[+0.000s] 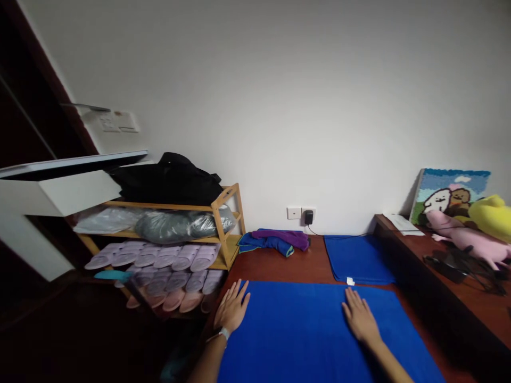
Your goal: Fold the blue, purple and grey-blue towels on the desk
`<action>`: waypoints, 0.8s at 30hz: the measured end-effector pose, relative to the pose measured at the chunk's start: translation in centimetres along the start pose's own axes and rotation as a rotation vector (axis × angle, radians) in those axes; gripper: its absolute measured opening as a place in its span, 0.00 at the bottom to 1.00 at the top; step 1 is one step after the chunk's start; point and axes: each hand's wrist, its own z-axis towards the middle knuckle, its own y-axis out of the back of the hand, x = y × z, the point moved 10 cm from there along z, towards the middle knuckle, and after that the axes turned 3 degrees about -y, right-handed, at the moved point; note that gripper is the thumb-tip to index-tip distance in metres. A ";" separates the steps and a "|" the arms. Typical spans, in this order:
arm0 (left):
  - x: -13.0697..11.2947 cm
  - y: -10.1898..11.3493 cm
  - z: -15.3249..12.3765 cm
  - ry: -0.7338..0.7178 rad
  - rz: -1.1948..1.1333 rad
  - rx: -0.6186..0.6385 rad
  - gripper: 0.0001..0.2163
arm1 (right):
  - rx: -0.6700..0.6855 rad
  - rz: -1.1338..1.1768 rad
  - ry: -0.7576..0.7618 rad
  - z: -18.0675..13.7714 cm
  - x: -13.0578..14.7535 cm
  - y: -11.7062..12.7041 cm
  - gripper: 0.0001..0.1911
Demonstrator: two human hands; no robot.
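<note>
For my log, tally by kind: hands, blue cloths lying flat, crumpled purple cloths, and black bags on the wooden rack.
Hands: 2
Flat blue cloths: 2
Purple cloth: 1
Black bag: 1
Total: 6

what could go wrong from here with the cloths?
The right hand lies near the white tag of the smaller blue cloth; sliding forward might shift that cloth too. The black cord runs by that cloth's far edge, so a snag seems possible. The left hand sits at the left edge of the large blue cloth; uneven pressure there might wrinkle it.
</note>
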 end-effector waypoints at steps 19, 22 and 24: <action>-0.1 0.2 -0.1 0.022 0.013 0.024 0.28 | -0.051 -0.126 -0.332 2.4 -19.3 1.4 0.38; -0.1 0.2 -0.2 0.018 0.006 0.015 0.28 | -0.171 -0.152 -0.289 2.1 -12.6 3.9 0.36; -0.1 0.2 -0.3 0.023 0.004 0.013 0.28 | -0.222 -0.100 -0.124 1.8 -3.8 4.8 0.36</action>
